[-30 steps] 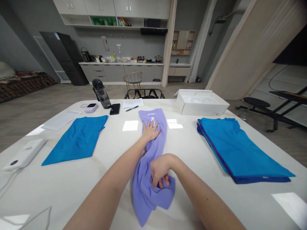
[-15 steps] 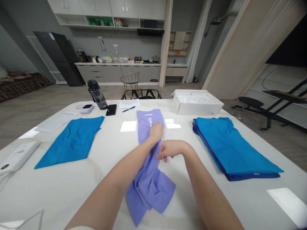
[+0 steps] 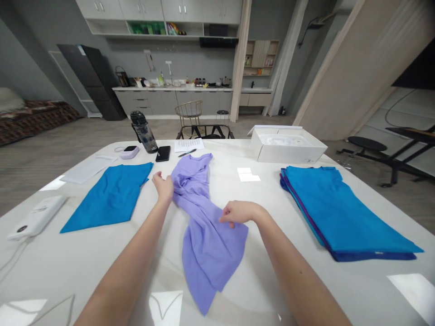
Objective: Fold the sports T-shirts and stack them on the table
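Note:
A lilac shirt (image 3: 212,235) lies lengthwise in front of me, rumpled and bunched near its far end, its near end spread into points. My left hand (image 3: 164,185) is beside the shirt's upper left edge, thumb and fingers apart, the thumb side against the cloth. Over the shirt's right edge, my right hand (image 3: 239,213) has its fingers curled in a pinch on the fabric; the fingertips are partly hidden. To the left is a folded blue shirt (image 3: 108,194). A stack of folded blue and purple shirts (image 3: 340,208) sits at the right.
Along the far edge of the white table (image 3: 272,285) are a water bottle (image 3: 145,133), a black phone (image 3: 163,154), a pen (image 3: 187,153), a printed sheet (image 3: 188,145) and an open white box (image 3: 288,147). A white power bank (image 3: 37,217) with a cable lies at the left.
My left hand has moved from the shirt's middle out to its left side. The shirt's upper part has turned over, hiding its white print, and its lower part is spread wider.

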Demonstrator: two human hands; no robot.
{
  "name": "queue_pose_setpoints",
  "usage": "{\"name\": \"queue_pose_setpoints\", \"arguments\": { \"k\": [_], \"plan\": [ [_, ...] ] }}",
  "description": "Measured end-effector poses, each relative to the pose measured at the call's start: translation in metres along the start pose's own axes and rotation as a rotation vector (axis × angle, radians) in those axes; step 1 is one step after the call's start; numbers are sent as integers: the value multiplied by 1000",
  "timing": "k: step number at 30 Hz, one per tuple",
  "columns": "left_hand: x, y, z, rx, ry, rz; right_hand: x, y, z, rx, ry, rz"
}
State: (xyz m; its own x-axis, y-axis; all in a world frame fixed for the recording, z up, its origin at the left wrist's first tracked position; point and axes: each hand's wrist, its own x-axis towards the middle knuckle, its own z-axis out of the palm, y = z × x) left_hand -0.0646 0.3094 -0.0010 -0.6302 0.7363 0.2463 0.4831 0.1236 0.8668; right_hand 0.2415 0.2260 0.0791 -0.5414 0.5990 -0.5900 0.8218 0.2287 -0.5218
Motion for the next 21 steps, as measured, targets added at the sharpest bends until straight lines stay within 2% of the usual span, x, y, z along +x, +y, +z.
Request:
{"name": "queue_pose_setpoints", "arguments": {
  "k": [2,4,6,7,9,11,13,15,17,19,21],
  "plan": [
    [0,0,1,110,-111,230,12,-1,9,-27,50,-48],
    [0,4,7,241,-345,449,21,-3,16,-52,142,-106],
    [2,7,14,329,-534,522,27,-5,21,-45,226,-165],
    [3,7,18,363,-583,520,29,-6,23,-25,249,-189],
    [6,4,21,385,-594,476,32,-7,25,33,265,-222],
    [11,1,21,306,-516,394,34,-8,26,100,285,-245],
    [18,-3,18,111,-372,257,38,-8,27,167,332,-258],
    [28,-6,13,-188,-207,37,45,-8,27,226,402,-251],
    [41,-10,6,-517,-78,-241,57,-9,26,271,480,-224],
    [55,-16,-3,-776,-16,-483,74,-12,21,289,571,-195],
    [68,-26,-16,-877,-1,-621,94,-20,13,284,662,-181]
  ]
}}
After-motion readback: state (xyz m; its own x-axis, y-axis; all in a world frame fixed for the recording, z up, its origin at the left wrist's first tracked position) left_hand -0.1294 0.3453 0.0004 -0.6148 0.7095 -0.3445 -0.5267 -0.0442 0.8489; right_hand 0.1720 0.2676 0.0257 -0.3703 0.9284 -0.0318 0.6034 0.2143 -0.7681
